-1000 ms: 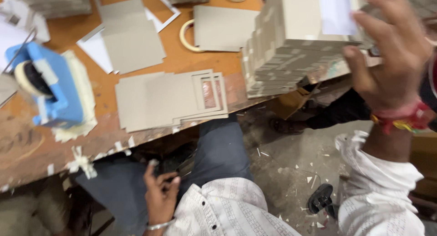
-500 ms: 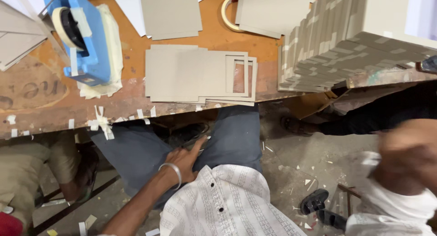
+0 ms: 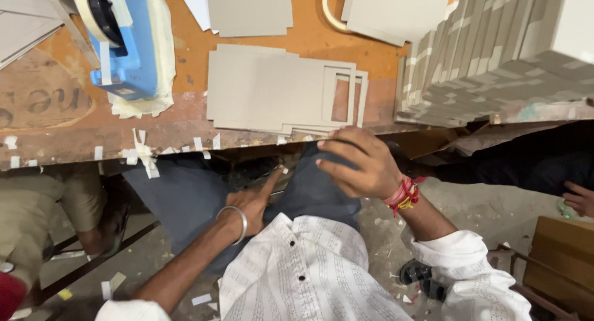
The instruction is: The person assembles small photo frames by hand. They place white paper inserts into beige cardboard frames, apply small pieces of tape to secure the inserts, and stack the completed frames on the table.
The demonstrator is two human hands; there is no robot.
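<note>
A worn orange worktop fills the upper frame. At its near edge, centre, lies a stack of grey cardboard sheets: light, stiff, probably best lifted by the overhanging edge. The right hand hovers just below, fingers loosely spread, holding nothing. The left hand rests on the lap, forefinger extended.

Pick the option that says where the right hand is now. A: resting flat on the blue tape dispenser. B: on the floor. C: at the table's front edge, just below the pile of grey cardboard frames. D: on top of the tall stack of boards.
C: the right hand sits at the table edge under the grey cardboard frames, fingertips near them.
</note>
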